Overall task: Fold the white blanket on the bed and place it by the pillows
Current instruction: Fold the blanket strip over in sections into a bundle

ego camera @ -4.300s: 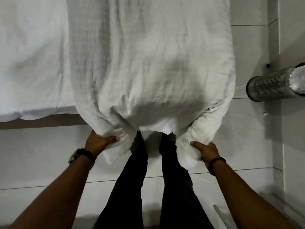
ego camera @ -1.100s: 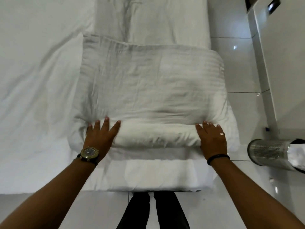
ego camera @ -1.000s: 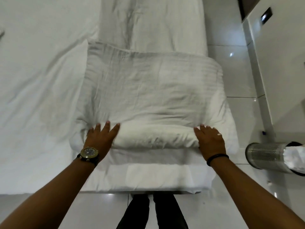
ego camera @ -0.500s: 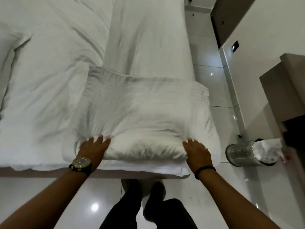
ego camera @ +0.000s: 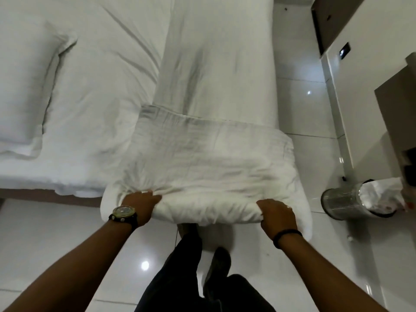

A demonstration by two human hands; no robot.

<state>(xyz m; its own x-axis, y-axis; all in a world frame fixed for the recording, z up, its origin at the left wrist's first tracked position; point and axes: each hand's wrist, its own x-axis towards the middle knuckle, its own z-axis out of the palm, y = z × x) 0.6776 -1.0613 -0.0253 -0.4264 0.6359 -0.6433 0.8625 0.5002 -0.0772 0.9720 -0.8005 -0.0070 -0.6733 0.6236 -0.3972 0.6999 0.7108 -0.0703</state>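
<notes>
The white blanket lies folded into a thick pad at the near right corner of the bed, its near edge hanging past the mattress over the floor. A long unfolded strip of it runs away along the bed's right side. My left hand, with a wristwatch, grips the near left corner of the pad. My right hand, with a black band, grips the near right part, fingers curled into the cloth. A white pillow lies at the far left.
A perforated metal bin with a white liner lies tipped on the glossy tiled floor at the right. A wall and a grey cabinet stand beyond it. My dark-trousered legs are below the blanket.
The blanket, held hanging off the bed's end earlier, now sits folded on the corner. My hands went from pressing flat on the fold to gripping its near edge, which has slid toward me.
</notes>
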